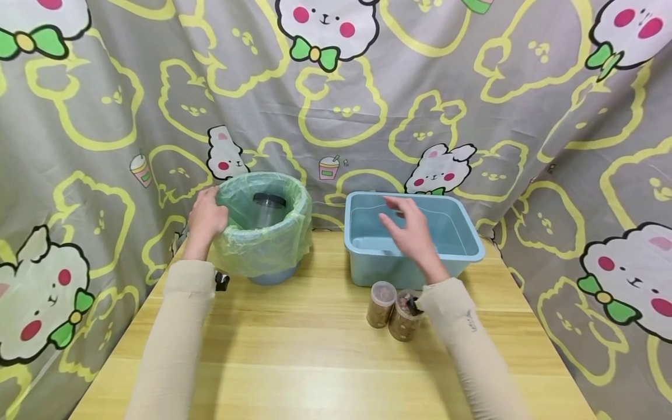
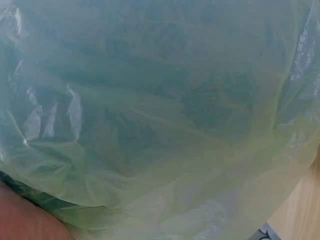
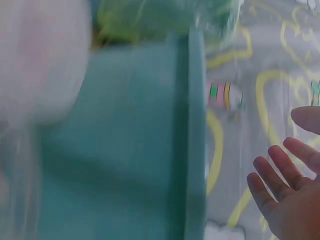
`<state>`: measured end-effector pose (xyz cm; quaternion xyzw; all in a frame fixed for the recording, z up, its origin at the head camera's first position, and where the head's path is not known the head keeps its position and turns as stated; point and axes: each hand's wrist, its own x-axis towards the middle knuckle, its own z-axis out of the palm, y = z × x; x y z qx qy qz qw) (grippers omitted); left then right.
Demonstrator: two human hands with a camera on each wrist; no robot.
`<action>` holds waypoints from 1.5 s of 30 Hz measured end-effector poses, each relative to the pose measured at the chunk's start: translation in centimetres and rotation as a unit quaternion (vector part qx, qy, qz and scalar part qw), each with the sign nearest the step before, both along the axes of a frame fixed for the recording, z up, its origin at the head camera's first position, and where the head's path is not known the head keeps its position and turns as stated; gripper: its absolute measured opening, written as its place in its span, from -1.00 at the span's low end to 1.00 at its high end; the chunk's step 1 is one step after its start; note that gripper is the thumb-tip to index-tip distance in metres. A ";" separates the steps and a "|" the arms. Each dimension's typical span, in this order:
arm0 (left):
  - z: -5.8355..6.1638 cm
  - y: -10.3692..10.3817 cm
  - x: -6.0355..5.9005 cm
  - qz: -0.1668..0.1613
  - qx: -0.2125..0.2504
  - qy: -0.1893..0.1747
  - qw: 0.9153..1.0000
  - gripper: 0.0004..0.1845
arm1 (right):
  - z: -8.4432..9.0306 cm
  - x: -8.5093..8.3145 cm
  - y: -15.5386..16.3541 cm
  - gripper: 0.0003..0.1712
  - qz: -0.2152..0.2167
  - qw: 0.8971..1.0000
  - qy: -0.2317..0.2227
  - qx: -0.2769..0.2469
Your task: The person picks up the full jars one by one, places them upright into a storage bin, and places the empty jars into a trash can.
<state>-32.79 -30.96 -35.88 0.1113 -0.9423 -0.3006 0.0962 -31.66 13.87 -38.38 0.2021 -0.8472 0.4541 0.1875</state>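
2 jars (image 1: 394, 312) stand close together on the wooden table (image 1: 294, 350) in the head view, just in front of the blue tub (image 1: 367, 256) and touching your right sleeve. Your right hand (image 1: 412, 230) hovers over the tub with fingers spread and relaxed, holding nothing. Your left hand (image 1: 206, 219) rests on the left side of the bin (image 1: 265, 233), which is lined with a green plastic bag; the fingers lie on the bag at the rim, but how firmly they grip it I cannot tell. 1 clear jar with a dark lid (image 1: 269, 209) stands inside the bin.

From the left wrist, you see almost only the green bag (image 2: 160, 115), very close, with a bit of the hand at the lower left corner and a strip of table at the lower right.

From the right wrist, the picture is blurred. The tub's rim (image 3: 196, 140) runs upright through the middle, and your open fingers (image 3: 272, 172) show at the right edge, empty.
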 end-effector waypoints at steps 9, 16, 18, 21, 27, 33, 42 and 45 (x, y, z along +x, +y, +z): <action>0.1 0.1 0.2 -0.004 0.001 -0.001 1.000 -0.24 | -2.2 -1.1 7.7 -0.45 -0.112 0.991 -0.023 0.064; 0.0 0.5 0.3 -0.005 0.012 -0.006 1.000 -0.23 | -3.1 -1.9 10.6 -0.37 -0.189 0.969 -0.084 0.137; -0.1 0.6 0.2 -0.006 0.013 -0.006 1.000 -0.23 | -2.8 -1.8 11.0 -0.37 -0.200 0.963 -0.097 0.154; 0.0 0.7 0.1 -0.009 0.013 -0.007 1.000 -0.23 | -2.2 -1.7 11.8 -0.37 -0.225 0.953 -0.110 0.170; 0.1 0.7 0.0 -0.012 0.008 -0.005 1.000 -0.24 | -3.1 -1.9 14.9 -0.35 -0.270 0.941 -0.135 0.157; 0.4 0.5 -0.1 -0.009 0.010 -0.006 1.000 -0.24 | -4.0 -2.1 16.1 -0.27 -0.244 0.936 -0.195 0.162; -0.5 0.5 0.5 0.064 0.050 0.063 0.995 -0.32 | -4.1 -2.5 15.5 -0.26 -0.248 0.929 -0.215 0.171; -1.0 0.8 1.1 0.113 0.049 0.150 0.981 -0.45 | -4.4 -2.8 15.3 -0.26 -0.247 0.930 -0.212 0.172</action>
